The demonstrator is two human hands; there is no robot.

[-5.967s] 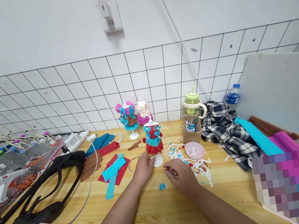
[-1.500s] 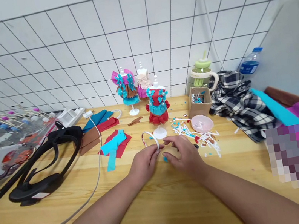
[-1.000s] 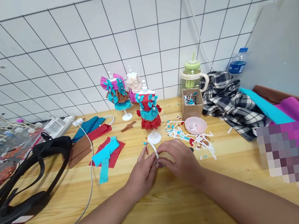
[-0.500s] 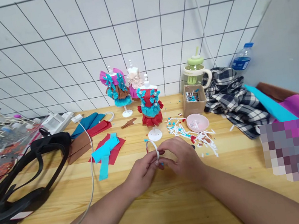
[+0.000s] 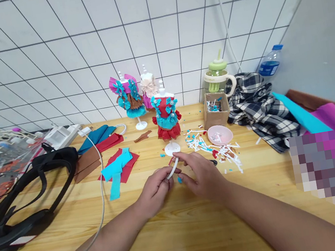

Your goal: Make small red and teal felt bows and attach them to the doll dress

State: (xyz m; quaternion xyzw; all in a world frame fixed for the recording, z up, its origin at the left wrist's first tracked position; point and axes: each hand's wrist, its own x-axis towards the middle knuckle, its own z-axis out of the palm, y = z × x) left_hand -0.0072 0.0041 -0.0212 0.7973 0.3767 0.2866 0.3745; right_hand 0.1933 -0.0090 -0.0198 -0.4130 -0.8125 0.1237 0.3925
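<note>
My left hand (image 5: pixel 157 191) pinches a narrow white tape roll (image 5: pixel 173 170), which leans on a slant above the table. Curled around its right side, my right hand (image 5: pixel 204 175) has its fingertips at the upper end of the roll, and its thumb sits lower. A small blue scrap (image 5: pixel 180 180) shows by that thumb; whether it is held or lies on the table I cannot tell. Just behind the hands stands a small dress form (image 5: pixel 167 119) in a red and turquoise ruffled paper dress on a white base.
Two more dressed forms (image 5: pixel 127 96) stand behind. Turquoise strips (image 5: pixel 117 170) lie left. On the right are white paper scraps (image 5: pixel 228 156), a pink dish (image 5: pixel 220 136), a cardboard box (image 5: pixel 215 111) and plaid cloth (image 5: pixel 257 106). A black strap frame (image 5: pixel 54 161) and a cable (image 5: pixel 101 188) lie left.
The tape roll has tipped from nearly upright to a slant. My right fingers have shifted to its upper end, with the thumb farther from the index finger.
</note>
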